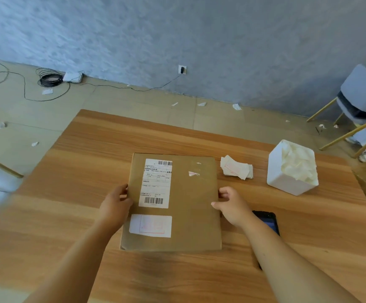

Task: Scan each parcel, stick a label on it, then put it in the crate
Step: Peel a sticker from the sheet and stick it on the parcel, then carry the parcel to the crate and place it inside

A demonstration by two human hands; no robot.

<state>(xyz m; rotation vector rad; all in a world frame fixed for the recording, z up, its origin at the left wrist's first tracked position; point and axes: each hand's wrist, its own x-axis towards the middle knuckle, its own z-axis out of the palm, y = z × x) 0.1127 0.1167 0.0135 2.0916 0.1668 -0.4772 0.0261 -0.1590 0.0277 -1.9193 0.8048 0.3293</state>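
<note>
Grip status: left hand (115, 204) and right hand (232, 206) each pinch one side edge of the parcel (188, 215), fingers curled. It lies flat on the table (68, 215), already labelled. Caution: the right forearm crosses the phone (267, 221), so a careless lift may sweep it aside. The crate is not visible.

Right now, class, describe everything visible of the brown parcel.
The brown parcel, thin and cardboard-like, lies flat on the wooden table. It bears a white shipping label with two barcodes, a second label with red print below, and torn sticker scraps. The left-hand grip holds its left edge, the right-hand grip its right.
</note>
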